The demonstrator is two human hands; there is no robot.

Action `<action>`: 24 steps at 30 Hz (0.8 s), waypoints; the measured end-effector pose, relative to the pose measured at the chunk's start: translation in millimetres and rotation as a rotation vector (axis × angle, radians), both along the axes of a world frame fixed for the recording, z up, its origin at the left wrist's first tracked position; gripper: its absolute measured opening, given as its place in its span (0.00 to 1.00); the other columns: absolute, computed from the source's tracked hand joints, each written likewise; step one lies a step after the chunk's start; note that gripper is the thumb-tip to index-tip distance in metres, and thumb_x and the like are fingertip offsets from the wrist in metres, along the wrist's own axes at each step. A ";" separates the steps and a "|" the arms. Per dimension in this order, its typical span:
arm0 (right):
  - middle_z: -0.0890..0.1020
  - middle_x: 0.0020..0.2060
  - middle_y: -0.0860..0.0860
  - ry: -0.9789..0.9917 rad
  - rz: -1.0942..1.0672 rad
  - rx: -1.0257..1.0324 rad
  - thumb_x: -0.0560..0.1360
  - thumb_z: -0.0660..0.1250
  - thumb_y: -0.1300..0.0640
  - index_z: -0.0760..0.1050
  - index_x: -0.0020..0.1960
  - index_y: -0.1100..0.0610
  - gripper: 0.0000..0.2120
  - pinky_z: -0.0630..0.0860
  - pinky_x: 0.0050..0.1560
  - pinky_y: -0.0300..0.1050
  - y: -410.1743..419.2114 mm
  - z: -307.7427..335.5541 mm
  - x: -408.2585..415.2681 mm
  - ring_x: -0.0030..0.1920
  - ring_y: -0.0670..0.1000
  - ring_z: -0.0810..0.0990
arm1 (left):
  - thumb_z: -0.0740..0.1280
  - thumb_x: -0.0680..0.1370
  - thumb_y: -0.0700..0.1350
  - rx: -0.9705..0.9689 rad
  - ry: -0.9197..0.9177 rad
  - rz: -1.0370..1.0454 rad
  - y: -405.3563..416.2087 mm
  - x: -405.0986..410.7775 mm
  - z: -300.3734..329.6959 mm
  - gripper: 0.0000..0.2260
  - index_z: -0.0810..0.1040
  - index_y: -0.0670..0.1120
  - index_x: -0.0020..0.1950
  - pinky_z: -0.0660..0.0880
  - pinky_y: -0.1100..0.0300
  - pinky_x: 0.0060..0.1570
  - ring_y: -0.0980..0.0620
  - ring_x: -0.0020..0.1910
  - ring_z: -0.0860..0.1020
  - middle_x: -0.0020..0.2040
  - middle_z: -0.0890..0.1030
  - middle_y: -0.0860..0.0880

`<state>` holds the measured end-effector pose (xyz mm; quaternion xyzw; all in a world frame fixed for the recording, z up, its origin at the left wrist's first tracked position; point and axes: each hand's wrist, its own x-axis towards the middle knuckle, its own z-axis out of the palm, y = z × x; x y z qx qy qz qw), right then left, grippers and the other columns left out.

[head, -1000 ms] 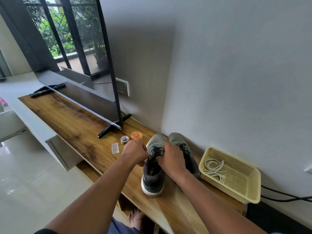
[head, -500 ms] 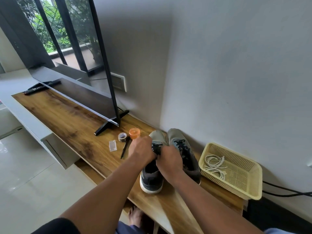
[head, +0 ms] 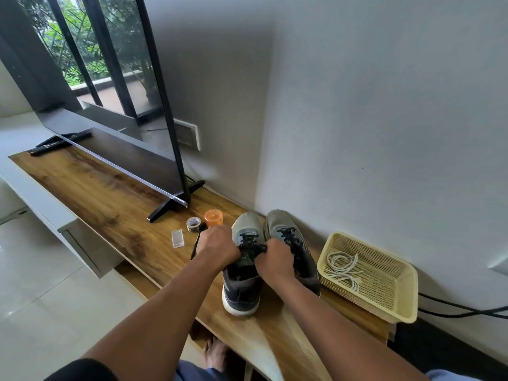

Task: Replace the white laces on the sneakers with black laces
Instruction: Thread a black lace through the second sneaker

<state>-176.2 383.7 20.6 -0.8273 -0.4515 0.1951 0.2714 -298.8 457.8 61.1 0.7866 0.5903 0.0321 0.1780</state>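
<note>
We are at the tail of the job, by our reading: both sneakers already carry black laces, and the white laces (head: 342, 266) lie coiled in the yellow basket (head: 395, 306), well off to the right of our right hand.

Our left hand (head: 218, 247) and right hand (head: 275, 261) sit close together over the near sneaker (head: 242, 281), at the upper part of its tongue. Each hand is curled and appears to pinch a strand of the black lace (head: 251, 243), which runs taut between them; the fingertips themselves are hidden behind the knuckles, so the exact grip is not plain. The second sneaker (head: 291, 243) stands just beyond our right hand, touching the first, its own black lacing already crossed up the eyelets.

We judge the step in hand to be drawing the top of the lace snug or tying it off. The next move calls for even tension on both strands, then crossing them and forming the knot without pulling the shoe off the edge of the bench (head: 115, 204), since its heel stands close to the near rim.

Just beyond our left hand lie a black pen (head: 196, 244), a roll of tape (head: 193, 224), an orange cap (head: 213, 217) and a small clear case (head: 177, 238).
</note>
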 end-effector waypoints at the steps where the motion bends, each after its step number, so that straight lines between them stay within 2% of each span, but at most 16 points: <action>1: 0.82 0.45 0.57 0.020 -0.018 -0.006 0.74 0.63 0.64 0.79 0.47 0.61 0.06 0.71 0.40 0.46 0.8 -1.0 0.6 0.48 0.61 0.81 | 0.72 0.74 0.41 -0.015 -0.013 0.010 -0.4 -0.3 0.1 0.06 0.77 0.45 0.47 0.81 0.54 0.38 0.45 0.42 0.82 0.42 0.81 0.45; 3: 0.83 0.47 0.57 0.044 -0.024 -0.015 0.74 0.63 0.63 0.80 0.49 0.61 0.08 0.72 0.41 0.46 1.0 -2.3 0.2 0.50 0.61 0.82 | 0.72 0.75 0.41 -0.008 -0.032 0.023 -1.0 -1.2 -1.2 0.06 0.77 0.45 0.48 0.79 0.55 0.35 0.47 0.40 0.81 0.42 0.80 0.46; 5: 0.83 0.47 0.57 0.032 0.001 -0.008 0.76 0.63 0.62 0.79 0.50 0.60 0.07 0.76 0.43 0.48 -0.8 -1.7 -0.1 0.51 0.60 0.82 | 0.71 0.75 0.41 0.032 -0.052 0.008 -1.5 -2.4 -2.9 0.06 0.75 0.47 0.46 0.72 0.59 0.31 0.50 0.37 0.77 0.40 0.77 0.48; 9: 0.83 0.48 0.53 -0.137 0.135 0.060 0.78 0.67 0.57 0.77 0.55 0.57 0.07 0.81 0.49 0.53 -5.4 2.1 3.7 0.51 0.56 0.83 | 0.74 0.73 0.41 0.066 -0.030 -0.093 -3.1 -8.7 -1.5 0.12 0.75 0.48 0.52 0.79 0.53 0.43 0.46 0.46 0.80 0.47 0.79 0.49; 12: 0.78 0.52 0.54 -0.286 0.262 0.146 0.76 0.68 0.59 0.71 0.62 0.54 0.15 0.81 0.48 0.53 -7.0 10.1 1.2 0.49 0.56 0.80 | 0.73 0.73 0.42 0.092 -0.011 -0.177 -2.9 -9.5 2.6 0.12 0.73 0.50 0.50 0.76 0.54 0.42 0.45 0.48 0.80 0.50 0.77 0.49; 14: 0.75 0.53 0.54 -0.366 0.353 0.190 0.74 0.67 0.60 0.72 0.60 0.53 0.15 0.81 0.45 0.51 -5.9 15.6 -2.5 0.47 0.56 0.79 | 0.73 0.74 0.42 0.110 0.009 -0.236 -4.1 -8.3 4.3 0.09 0.75 0.51 0.48 0.73 0.57 0.39 0.48 0.46 0.79 0.52 0.76 0.49; 16: 0.74 0.53 0.52 -0.429 0.413 0.167 0.73 0.68 0.59 0.77 0.54 0.53 0.10 0.79 0.43 0.47 -4.2 20.4 -5.6 0.46 0.55 0.79 | 0.74 0.74 0.43 0.129 0.027 -0.270 -6.7 -7.9 4.4 0.09 0.77 0.54 0.48 0.72 0.58 0.38 0.49 0.45 0.79 0.52 0.76 0.50; 19: 0.73 0.55 0.52 -0.484 0.449 0.081 0.73 0.69 0.56 0.82 0.51 0.53 0.08 0.76 0.41 0.45 -4.3 20.5 -5.5 0.49 0.55 0.79 | 0.73 0.75 0.43 0.165 0.051 -0.282 -11.3 -6.9 -0.6 0.09 0.80 0.52 0.53 0.78 0.54 0.44 0.45 0.50 0.81 0.56 0.75 0.47; 22: 0.73 0.60 0.53 -0.527 0.446 0.023 0.75 0.71 0.54 0.83 0.56 0.52 0.10 0.81 0.48 0.49 -6.4 15.4 -5.2 0.56 0.56 0.79 | 0.75 0.74 0.45 0.170 0.080 -0.309 -15.4 -5.1 -10.4 0.17 0.77 0.53 0.61 0.78 0.53 0.48 0.44 0.54 0.81 0.60 0.74 0.47; 24: 0.73 0.61 0.54 -0.572 0.414 0.014 0.76 0.72 0.55 0.82 0.57 0.52 0.09 0.81 0.50 0.51 -5.3 12.3 -7.5 0.59 0.56 0.77 | 0.78 0.72 0.46 0.165 0.110 -0.320 -17.1 -3.8 -15.4 0.25 0.74 0.54 0.66 0.78 0.52 0.49 0.43 0.56 0.81 0.61 0.73 0.48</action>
